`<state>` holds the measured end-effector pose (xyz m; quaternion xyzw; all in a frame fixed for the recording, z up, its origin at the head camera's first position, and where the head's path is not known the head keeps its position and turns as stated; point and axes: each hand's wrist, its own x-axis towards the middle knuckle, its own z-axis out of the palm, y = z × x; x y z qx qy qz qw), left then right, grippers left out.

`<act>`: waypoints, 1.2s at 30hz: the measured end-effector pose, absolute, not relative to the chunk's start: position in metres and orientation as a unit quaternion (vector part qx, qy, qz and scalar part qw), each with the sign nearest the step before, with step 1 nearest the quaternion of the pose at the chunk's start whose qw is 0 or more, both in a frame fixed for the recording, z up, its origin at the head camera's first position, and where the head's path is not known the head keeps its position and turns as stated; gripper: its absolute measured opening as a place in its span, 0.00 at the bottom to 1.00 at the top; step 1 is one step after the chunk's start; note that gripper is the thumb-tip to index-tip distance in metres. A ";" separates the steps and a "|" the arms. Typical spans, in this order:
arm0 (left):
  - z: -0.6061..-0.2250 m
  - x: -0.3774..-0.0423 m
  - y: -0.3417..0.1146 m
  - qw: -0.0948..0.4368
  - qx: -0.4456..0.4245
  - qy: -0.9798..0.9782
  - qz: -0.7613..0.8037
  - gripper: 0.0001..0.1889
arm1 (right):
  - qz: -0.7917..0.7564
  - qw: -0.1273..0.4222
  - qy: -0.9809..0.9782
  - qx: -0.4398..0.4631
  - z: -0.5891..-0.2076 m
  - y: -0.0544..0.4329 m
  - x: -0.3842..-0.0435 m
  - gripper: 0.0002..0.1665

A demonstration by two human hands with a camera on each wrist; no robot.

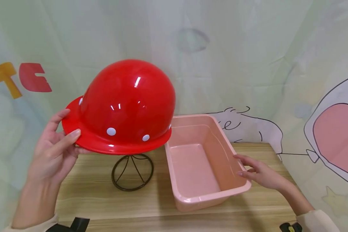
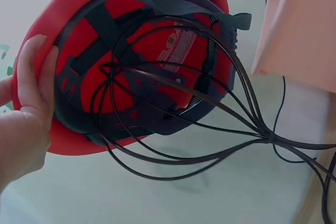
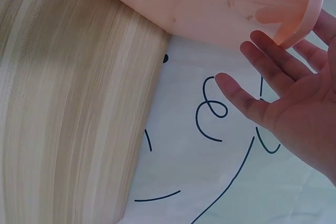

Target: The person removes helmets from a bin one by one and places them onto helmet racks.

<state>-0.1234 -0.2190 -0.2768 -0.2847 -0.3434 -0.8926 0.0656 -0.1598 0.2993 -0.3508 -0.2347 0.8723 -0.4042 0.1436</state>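
My left hand (image 1: 53, 146) grips the brim of a glossy red hard hat (image 1: 127, 103), thumb over the brim's upper side. In the left wrist view, dark straps and a headband line the hat's inside. Below it stands a black wire stand (image 1: 132, 187) with a round base; its rounded wire top (image 2: 231, 103) reaches up toward the hat's hollow. Whether hat and wires touch, I cannot tell. At the right, my right hand (image 1: 262, 174) holds the rim of a pink plastic basin (image 1: 174, 174) with thumb and a finger, the other fingers spread outside its wall (image 3: 210, 14).
A wood-grain table (image 1: 98, 206) lies under the stand and basin. Behind it hangs a pale printed curtain (image 1: 235, 74) with letters and line drawings, close to the table's back and right edges. The basin stands just right of the stand.
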 end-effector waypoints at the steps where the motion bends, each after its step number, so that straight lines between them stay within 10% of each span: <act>1: -0.278 -0.123 -0.220 0.064 -0.285 -0.340 -0.894 0.25 | -0.404 0.144 0.872 -0.235 -0.351 0.299 -0.160 0.35; 36: -0.324 -0.119 -0.235 0.050 -0.259 -0.338 -0.903 0.25 | -0.405 0.142 0.870 -0.243 -0.353 0.300 -0.159 0.35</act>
